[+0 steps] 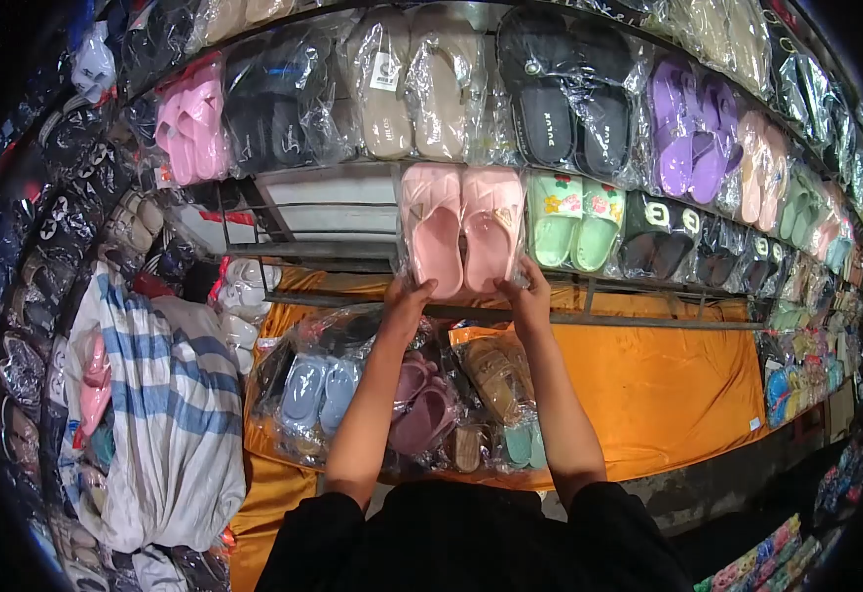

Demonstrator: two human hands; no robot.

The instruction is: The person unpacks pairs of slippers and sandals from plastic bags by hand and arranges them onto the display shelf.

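A: What is being held, and where?

B: A pair of pink slippers (436,259) in clear plastic is held in front of the rack, toe ends uppermost, and is seen just left of some green slippers (590,240). The lower left corner is gripped by the left hand (410,301), the lower right by the right hand (527,300); whether the shelf is touched cannot be told

A: What is shown around it?

B: Beige slippers (386,120) and black slippers (547,130) are displayed above in plastic, with purple slippers (676,163) farther right. At the left, a blue-and-white striped sheet (194,419) is draped over other goods, by which a pink item (96,380) is left showing

A: Is anything in the way?

B: A dark metal rail (668,323) is partly covered by the hands. Below, an orange cloth (668,385) is spread, where bagged blue slippers (303,390), mauve slippers (426,409) and brown slippers (493,377) are placed, partly hidden by the forearms
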